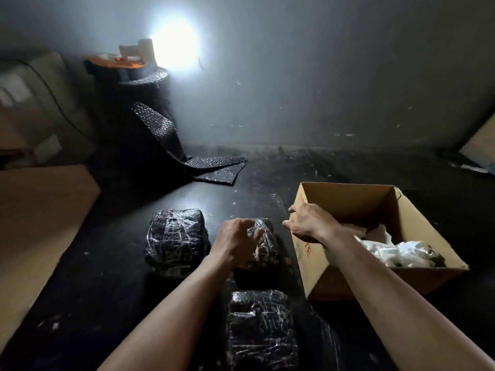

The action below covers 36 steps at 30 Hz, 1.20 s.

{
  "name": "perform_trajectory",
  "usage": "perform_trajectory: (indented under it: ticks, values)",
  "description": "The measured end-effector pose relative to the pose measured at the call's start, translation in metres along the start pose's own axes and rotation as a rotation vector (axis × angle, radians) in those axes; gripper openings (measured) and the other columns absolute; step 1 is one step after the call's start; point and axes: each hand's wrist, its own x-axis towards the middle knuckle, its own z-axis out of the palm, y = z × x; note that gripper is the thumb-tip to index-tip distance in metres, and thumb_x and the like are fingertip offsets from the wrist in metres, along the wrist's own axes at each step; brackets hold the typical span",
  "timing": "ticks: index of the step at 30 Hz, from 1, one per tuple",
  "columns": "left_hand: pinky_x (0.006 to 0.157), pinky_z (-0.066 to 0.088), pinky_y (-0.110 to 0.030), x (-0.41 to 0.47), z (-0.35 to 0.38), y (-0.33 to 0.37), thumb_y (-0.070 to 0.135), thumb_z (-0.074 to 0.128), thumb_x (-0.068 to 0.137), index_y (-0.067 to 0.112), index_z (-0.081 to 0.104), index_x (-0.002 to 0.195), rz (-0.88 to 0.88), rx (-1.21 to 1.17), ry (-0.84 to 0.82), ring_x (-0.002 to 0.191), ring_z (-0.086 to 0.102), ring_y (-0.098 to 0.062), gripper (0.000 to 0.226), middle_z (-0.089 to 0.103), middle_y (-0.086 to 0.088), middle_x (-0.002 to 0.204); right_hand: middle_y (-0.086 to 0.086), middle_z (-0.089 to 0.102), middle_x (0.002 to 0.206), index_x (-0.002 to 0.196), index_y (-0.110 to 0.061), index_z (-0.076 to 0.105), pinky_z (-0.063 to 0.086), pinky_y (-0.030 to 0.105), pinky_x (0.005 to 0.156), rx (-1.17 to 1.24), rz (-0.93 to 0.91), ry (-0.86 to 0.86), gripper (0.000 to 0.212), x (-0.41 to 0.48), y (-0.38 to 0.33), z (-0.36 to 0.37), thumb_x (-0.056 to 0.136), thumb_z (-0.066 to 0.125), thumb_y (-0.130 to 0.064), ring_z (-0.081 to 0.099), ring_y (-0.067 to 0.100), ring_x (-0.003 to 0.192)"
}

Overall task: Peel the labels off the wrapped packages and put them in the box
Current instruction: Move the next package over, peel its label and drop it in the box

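Note:
Three black packages wrapped in shiny clear film lie on the dark floor. My left hand [237,238] rests on the middle package [265,241], fingers curled over its top. Another package [175,236] sits to its left, and a third [261,328] lies nearer to me. An open cardboard box [316,261] stands on the right with crumpled white paper [396,251] inside. My right hand [309,223] hovers at the box's left wall, between the box and the middle package, fingers bent; I cannot tell whether it holds anything.
A roll of black bubble wrap [146,103] stands at the back left, its loose end [214,164] trailing over the floor. Flat cardboard [34,226] lies on the left. A bright light [174,48] glares off the wall behind.

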Motion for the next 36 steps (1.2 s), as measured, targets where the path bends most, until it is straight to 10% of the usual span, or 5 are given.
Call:
perform_trajectory:
  ticks: [5,18,24,30,36]
  values:
    - [0.073,0.054,-0.033,-0.058,-0.024,-0.074,0.052,0.054,0.086,0.019,0.070,0.087,-0.097,0.055,-0.006,0.081,0.070,-0.018,0.037,0.073,0.000,0.081,0.012,0.065,0.130,0.127,-0.015,0.060,0.050,0.041,0.099,0.032,-0.054,-0.082,0.048,0.000,-0.067,0.033,0.091,0.063,-0.047,0.061,0.029,0.117]
    - [0.094,0.049,-0.032,-0.161,-0.050,-0.243,0.042,0.058,0.095,0.019,0.065,0.129,-0.453,0.163,-0.106,0.116,0.062,-0.021,0.041,0.068,0.000,0.122,0.020,0.061,0.132,0.126,-0.009,0.054,0.049,0.045,0.098,0.043,-0.070,-0.203,0.058,0.009,-0.194,0.141,0.094,0.054,-0.057,0.059,0.036,0.117]
    - [0.113,0.041,-0.038,-0.164,-0.055,-0.287,0.041,0.061,0.095,0.018,0.043,0.151,-0.512,0.221,-0.242,0.142,0.041,-0.023,0.063,0.042,-0.001,0.156,0.022,0.039,0.154,0.158,-0.010,0.012,0.036,0.044,0.114,0.287,0.074,-0.200,0.093,0.019,-0.209,0.172,0.093,0.044,-0.069,0.042,0.036,0.140]
    - [0.122,0.025,-0.044,-0.174,-0.056,-0.311,0.048,0.057,0.096,0.029,0.024,0.158,-0.513,0.395,-0.383,0.153,0.015,-0.027,0.073,0.015,-0.009,0.167,0.014,0.041,0.155,0.153,-0.010,0.031,0.035,0.040,0.116,0.622,0.208,-0.132,0.104,0.029,-0.208,0.197,0.079,0.055,-0.079,0.044,0.029,0.140]
    - [0.124,0.018,-0.048,-0.174,-0.057,-0.316,0.053,0.051,0.098,0.030,0.016,0.160,-0.492,0.447,-0.438,0.155,0.006,-0.028,0.075,0.005,-0.010,0.169,0.013,0.067,0.123,0.147,-0.003,0.041,0.055,0.017,0.069,0.984,0.315,-0.152,0.084,0.032,-0.207,0.196,0.081,0.082,-0.035,0.068,0.017,0.094]
